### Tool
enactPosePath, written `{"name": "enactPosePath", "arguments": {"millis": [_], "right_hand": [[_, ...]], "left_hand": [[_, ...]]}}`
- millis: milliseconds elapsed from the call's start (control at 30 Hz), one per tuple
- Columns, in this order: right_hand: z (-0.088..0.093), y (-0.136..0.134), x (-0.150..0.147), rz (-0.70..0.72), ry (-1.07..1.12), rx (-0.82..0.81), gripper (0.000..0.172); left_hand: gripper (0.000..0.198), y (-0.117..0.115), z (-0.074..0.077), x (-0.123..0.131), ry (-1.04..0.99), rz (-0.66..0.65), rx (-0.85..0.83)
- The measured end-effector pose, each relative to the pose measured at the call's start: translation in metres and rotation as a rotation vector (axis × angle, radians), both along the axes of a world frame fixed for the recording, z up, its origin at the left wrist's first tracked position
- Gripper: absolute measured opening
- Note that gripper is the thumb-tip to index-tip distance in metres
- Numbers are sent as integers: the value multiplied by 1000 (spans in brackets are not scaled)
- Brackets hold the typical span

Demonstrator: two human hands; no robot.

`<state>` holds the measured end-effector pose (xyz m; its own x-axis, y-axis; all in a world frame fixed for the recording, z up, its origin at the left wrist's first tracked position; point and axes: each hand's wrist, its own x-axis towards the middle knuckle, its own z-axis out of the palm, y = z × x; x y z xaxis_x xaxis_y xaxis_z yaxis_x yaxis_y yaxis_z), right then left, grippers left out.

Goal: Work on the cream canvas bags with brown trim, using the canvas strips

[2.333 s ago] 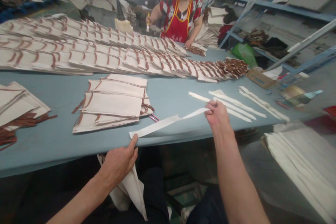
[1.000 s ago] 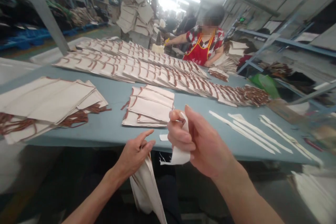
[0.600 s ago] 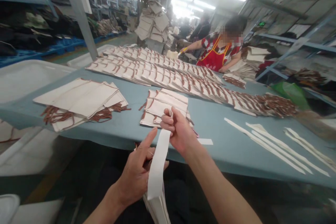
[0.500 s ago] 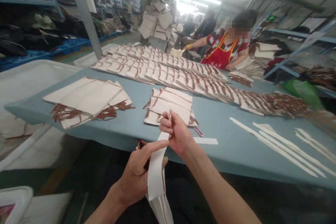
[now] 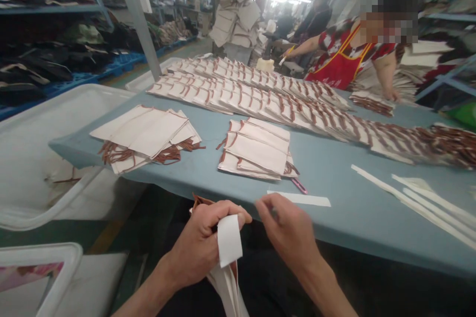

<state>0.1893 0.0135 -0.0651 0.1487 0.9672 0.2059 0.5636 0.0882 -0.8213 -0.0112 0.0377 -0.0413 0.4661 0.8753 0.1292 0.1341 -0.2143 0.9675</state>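
My left hand [image 5: 208, 237] is closed around a white strip [image 5: 229, 242] and a cream fabric piece [image 5: 226, 287] with brown edging. The strip's short flat end hangs over my fingers. Below, the folded fabric runs down toward my lap, and a brown corner sticks up behind the hand. My right hand [image 5: 288, 228] is a little to the right, apart from the strip, its fingers loosely curled with a gap between them and nothing visible in them. Beyond it, another white strip [image 5: 308, 199] lies along the table edge beside a small pink tool [image 5: 299, 185].
On the blue-covered table [image 5: 203, 168] lie two small stacks of cream pieces [image 5: 145, 131] [image 5: 260, 146] and long overlapping rows [image 5: 260, 94]. Loose cream strips [image 5: 394, 198] are at right. White bins [image 5: 85, 96] stand left. A co-worker in a red apron [image 5: 340, 67] is across the table.
My right hand has let go of the white strip and moved right and down. The strip now hangs shorter over my left hand. The view has shifted; the co-worker leans with an arm down.
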Motion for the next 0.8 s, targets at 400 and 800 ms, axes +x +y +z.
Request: {"name": "enactPosePath", "arguments": {"millis": [400,800], "right_hand": [[34,-13,3,445,-200,446,54],[20,4,-20,498,297,376,12]], "left_hand": [[17,2,2,23,-118,-134,-68],[27,5,0,28,-62,-140,-108]]}}
